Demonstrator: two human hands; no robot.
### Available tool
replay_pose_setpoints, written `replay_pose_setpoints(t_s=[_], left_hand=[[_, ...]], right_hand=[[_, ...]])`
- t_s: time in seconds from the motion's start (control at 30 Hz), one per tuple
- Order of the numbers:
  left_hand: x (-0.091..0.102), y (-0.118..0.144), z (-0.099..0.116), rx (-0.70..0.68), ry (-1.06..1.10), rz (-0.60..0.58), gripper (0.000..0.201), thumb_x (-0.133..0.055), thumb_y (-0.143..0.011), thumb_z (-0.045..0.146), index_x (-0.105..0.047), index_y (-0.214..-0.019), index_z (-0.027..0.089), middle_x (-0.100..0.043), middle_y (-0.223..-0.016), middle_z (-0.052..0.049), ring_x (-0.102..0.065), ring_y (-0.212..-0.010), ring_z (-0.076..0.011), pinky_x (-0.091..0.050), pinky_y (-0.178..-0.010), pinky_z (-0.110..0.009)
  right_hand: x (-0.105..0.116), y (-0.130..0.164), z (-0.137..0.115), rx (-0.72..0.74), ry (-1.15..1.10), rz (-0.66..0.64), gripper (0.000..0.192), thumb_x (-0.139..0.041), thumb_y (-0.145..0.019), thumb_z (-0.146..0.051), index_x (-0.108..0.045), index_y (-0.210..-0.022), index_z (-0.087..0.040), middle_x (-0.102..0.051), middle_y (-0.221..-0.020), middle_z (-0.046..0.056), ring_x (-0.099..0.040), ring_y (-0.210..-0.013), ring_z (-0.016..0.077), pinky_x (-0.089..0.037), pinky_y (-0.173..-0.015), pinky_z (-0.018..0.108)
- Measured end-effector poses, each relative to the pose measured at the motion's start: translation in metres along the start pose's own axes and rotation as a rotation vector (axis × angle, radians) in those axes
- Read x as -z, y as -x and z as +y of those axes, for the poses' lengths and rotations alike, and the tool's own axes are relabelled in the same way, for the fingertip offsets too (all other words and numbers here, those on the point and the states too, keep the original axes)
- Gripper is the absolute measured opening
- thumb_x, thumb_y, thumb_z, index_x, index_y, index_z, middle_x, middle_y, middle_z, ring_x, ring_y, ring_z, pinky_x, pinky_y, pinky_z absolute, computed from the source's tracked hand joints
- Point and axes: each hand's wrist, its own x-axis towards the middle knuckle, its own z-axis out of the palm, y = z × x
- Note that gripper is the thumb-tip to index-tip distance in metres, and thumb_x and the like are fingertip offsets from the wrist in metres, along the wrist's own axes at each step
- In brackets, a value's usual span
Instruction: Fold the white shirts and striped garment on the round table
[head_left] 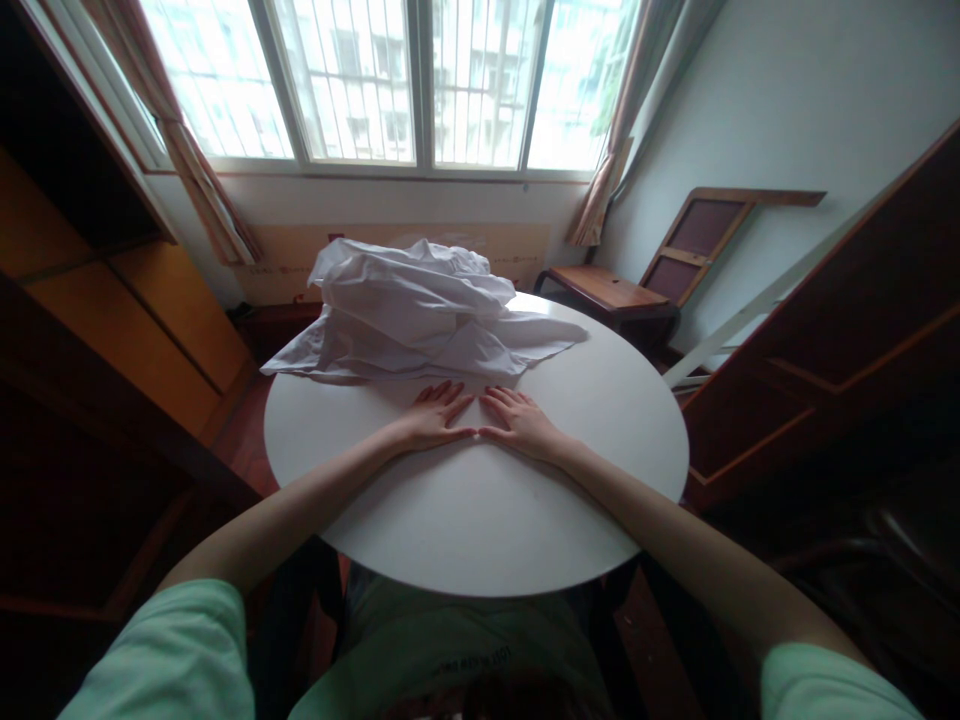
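My left hand [437, 415] rests flat on the white round table [495, 530], fingers spread and holding nothing. Mirroring it, my right hand [519, 422] also lies flat with its fingers apart. The two thumbs nearly meet at the tips; whether they touch I cannot tell. Just beyond my fingertips a crumpled white cloth [409, 310] is heaped on the far half of the table, with one corner reaching the left edge and another spread to the right. What kind of cloth item it is does not show.
A wooden chair [611, 287] stands past the table's right far side. Dark wooden panelled furniture [840, 370] leans in on the right, and an orange-brown cabinet [142, 320] is on the left. A barred window [360, 80] with tied curtains fills the back wall.
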Motion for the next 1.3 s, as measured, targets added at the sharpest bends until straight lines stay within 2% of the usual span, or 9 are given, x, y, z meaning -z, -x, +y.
replay_pose_setpoints(t_s=[0.27, 0.4, 0.47, 0.57, 0.67, 0.77, 0.87, 1.1, 1.3], left_hand=[[0.002, 0.002, 0.002, -0.007, 0.027, 0.021, 0.078, -0.031, -0.077, 0.07, -0.029, -0.139, 0.024, -0.018, -0.149, -0.009, -0.014, -0.137, -0.0294, -0.013, -0.108, -0.045], [0.001, 0.002, 0.002, -0.061, 0.114, 0.118, 0.069, -0.044, -0.077, 0.063, -0.04, -0.133, 0.024, -0.029, -0.146, -0.01, -0.022, -0.134, -0.03, -0.017, -0.107, -0.046], [0.0, 0.001, 0.001, -0.118, 0.258, 0.2, 0.058, -0.049, -0.078, 0.056, -0.049, -0.126, 0.023, -0.037, -0.141, -0.01, -0.033, -0.129, -0.0274, -0.024, -0.105, -0.042], [0.002, -0.003, -0.003, -0.144, 0.654, 0.268, 0.043, -0.053, -0.078, 0.048, -0.062, -0.108, 0.018, -0.052, -0.127, -0.012, -0.05, -0.112, -0.0224, -0.038, -0.095, -0.035], [0.007, -0.003, -0.006, -0.029, 1.062, 0.222, 0.037, -0.061, -0.072, 0.045, -0.067, -0.089, 0.013, -0.057, -0.119, -0.012, -0.057, -0.098, -0.0208, -0.045, -0.08, -0.03], [0.013, 0.001, -0.009, 0.108, 1.294, 0.19, 0.035, -0.066, -0.068, 0.044, -0.066, -0.087, 0.015, -0.058, -0.12, -0.01, -0.058, -0.09, -0.0178, -0.044, -0.064, -0.023], [0.015, 0.002, -0.011, 0.158, 1.368, 0.198, 0.032, -0.069, -0.065, 0.041, -0.067, -0.086, 0.017, -0.06, -0.118, -0.007, -0.058, -0.086, -0.0149, -0.04, -0.059, -0.019], [0.013, 0.0, -0.013, 0.13, 1.418, 0.229, 0.026, -0.071, -0.064, 0.036, -0.067, -0.079, 0.015, -0.064, -0.107, -0.007, -0.057, -0.085, -0.013, -0.039, -0.065, -0.02], [0.014, -0.002, -0.013, 0.198, 1.469, 0.253, 0.028, -0.073, -0.061, 0.037, -0.064, -0.075, 0.014, -0.061, -0.111, -0.007, -0.056, -0.073, -0.0086, -0.039, -0.059, -0.019]], right_hand=[[-0.003, -0.001, 0.001, 0.029, -0.02, 0.044, 0.068, -0.043, -0.081, -0.061, -0.045, -0.13, -0.014, -0.039, -0.138, 0.015, -0.037, -0.126, 0.029, -0.028, -0.103, 0.047], [-0.004, -0.001, 0.005, 0.07, -0.119, 0.121, 0.058, -0.051, -0.081, -0.051, -0.05, -0.124, -0.013, -0.046, -0.133, 0.016, -0.042, -0.122, 0.0279, -0.035, -0.1, 0.044], [-0.004, -0.001, 0.007, 0.085, -0.221, 0.205, 0.046, -0.051, -0.083, -0.042, -0.053, -0.119, -0.013, -0.053, -0.126, 0.014, -0.049, -0.115, 0.024, -0.039, -0.096, 0.039], [-0.002, -0.001, 0.011, 0.079, -0.341, 0.349, 0.023, -0.048, -0.085, -0.026, -0.059, -0.102, -0.016, -0.062, -0.108, 0.011, -0.056, -0.101, 0.0198, -0.044, -0.089, 0.035], [0.001, -0.001, 0.014, 0.091, -0.406, 0.451, 0.013, -0.046, -0.08, -0.016, -0.059, -0.082, -0.019, -0.063, -0.095, 0.007, -0.058, -0.09, 0.0183, -0.046, -0.083, 0.034], [0.003, 0.0, 0.014, 0.116, -0.471, 0.498, 0.012, -0.045, -0.077, -0.012, -0.055, -0.075, -0.019, -0.062, -0.091, 0.006, -0.058, -0.087, 0.0174, -0.046, -0.08, 0.033], [0.004, 0.001, 0.012, 0.133, -0.507, 0.511, 0.012, -0.046, -0.075, -0.01, -0.053, -0.076, -0.019, -0.06, -0.091, 0.006, -0.056, -0.087, 0.0173, -0.045, -0.08, 0.033], [0.005, 0.001, 0.011, 0.146, -0.505, 0.531, 0.012, -0.048, -0.073, -0.008, -0.052, -0.075, -0.02, -0.059, -0.09, 0.005, -0.056, -0.085, 0.0166, -0.045, -0.079, 0.031], [0.005, 0.001, 0.013, 0.118, -0.5, 0.514, 0.01, -0.046, -0.08, -0.014, -0.054, -0.079, -0.02, -0.06, -0.085, 0.005, -0.055, -0.083, 0.0169, -0.043, -0.078, 0.031]])
